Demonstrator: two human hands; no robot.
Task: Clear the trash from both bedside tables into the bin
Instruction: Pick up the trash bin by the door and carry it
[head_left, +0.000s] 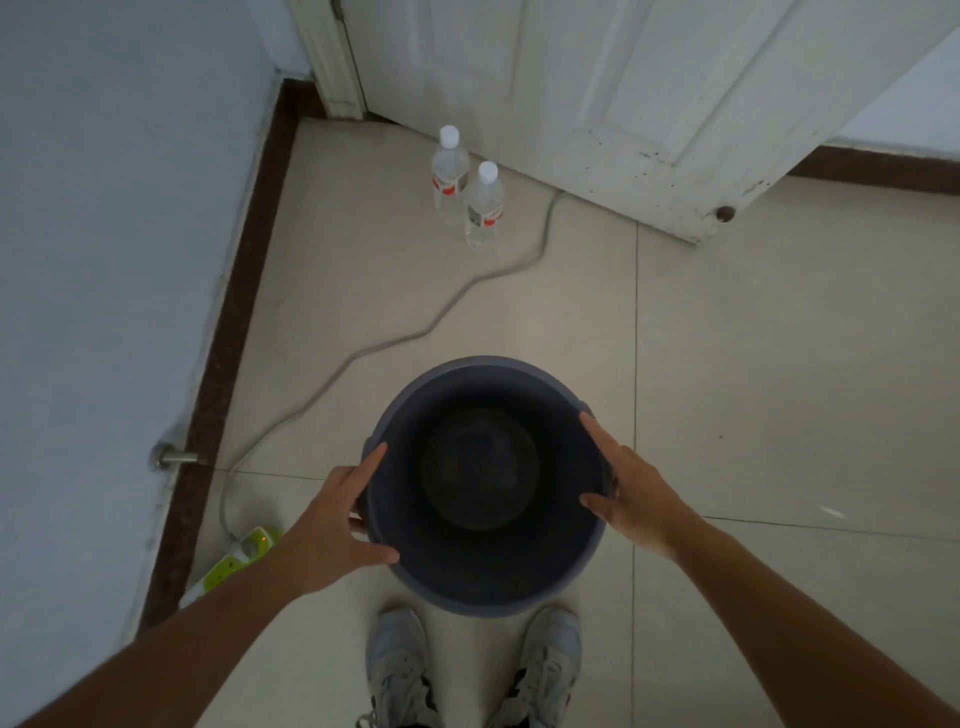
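- Tiled floor (753, 364), by a white door (597, 104).
- Bin (485, 587) sits upright between the person's shoes; nothing visible inside.
- Left hand (332, 525) and right hand (631, 493) each grip the rim on opposite sides, thumbs inside, probably to lift it.
- Two water bottles (467, 187) stand near the door; cable (363, 353) trails to a power strip (244, 556).

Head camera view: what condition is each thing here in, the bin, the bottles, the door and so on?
bin: upright, nothing visible inside, held at the rim on both sides.
left hand: grips the bin's left rim.
right hand: grips the bin's right rim.
two water bottles: upright on the floor, capped.
door: ajar.
power strip: small red light on, cord attached.
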